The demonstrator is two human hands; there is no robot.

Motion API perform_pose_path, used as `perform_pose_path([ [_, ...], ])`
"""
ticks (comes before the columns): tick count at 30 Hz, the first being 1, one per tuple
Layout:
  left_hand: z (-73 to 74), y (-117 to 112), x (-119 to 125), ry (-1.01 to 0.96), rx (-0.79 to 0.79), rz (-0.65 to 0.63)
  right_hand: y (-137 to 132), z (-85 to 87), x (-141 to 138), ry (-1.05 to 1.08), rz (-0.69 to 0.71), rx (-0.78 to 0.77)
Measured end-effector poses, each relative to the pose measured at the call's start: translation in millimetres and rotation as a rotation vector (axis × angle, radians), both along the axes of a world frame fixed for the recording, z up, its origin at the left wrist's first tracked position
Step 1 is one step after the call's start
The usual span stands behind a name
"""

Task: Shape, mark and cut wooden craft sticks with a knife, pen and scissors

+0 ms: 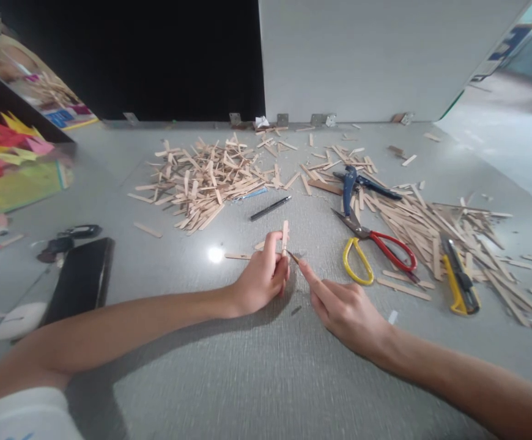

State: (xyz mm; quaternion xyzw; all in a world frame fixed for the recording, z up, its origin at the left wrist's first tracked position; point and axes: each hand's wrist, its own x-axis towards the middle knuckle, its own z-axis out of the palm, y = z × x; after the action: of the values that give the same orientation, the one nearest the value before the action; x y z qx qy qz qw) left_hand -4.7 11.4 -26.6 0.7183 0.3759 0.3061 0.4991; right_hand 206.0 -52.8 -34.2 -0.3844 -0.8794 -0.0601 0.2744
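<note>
My left hand is closed round a wooden craft stick, which stands upright between the fingers. In my right hand is a thin pointed tool, its dark tip against or very near the stick just above my left fingers; most of the tool is hidden in the fist, so its exact kind is unclear. Behind my left hand a flat stick lies on the table. A black pen-like tool rests just beyond. Scissors with one yellow and one red handle lie open to the right.
A heap of short sticks spreads at the back; longer strips pile up at right. Blue-handled pliers and a yellow utility knife lie there. Left are a black phone and white mouse. Upright panels close off the back.
</note>
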Motion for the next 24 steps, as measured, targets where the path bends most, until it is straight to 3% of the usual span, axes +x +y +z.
perform_pose_path([
  [13, -2.9, 2.0, 0.1, -0.002, 0.030, -0.013, 3.8, -5.3, -1.8, 0.033, 0.000, -0.049],
  [24, -2.4, 2.6, -0.1, -0.070, -0.036, -0.020, 3.6, -5.2, -2.1, 0.150, -0.023, -0.104],
])
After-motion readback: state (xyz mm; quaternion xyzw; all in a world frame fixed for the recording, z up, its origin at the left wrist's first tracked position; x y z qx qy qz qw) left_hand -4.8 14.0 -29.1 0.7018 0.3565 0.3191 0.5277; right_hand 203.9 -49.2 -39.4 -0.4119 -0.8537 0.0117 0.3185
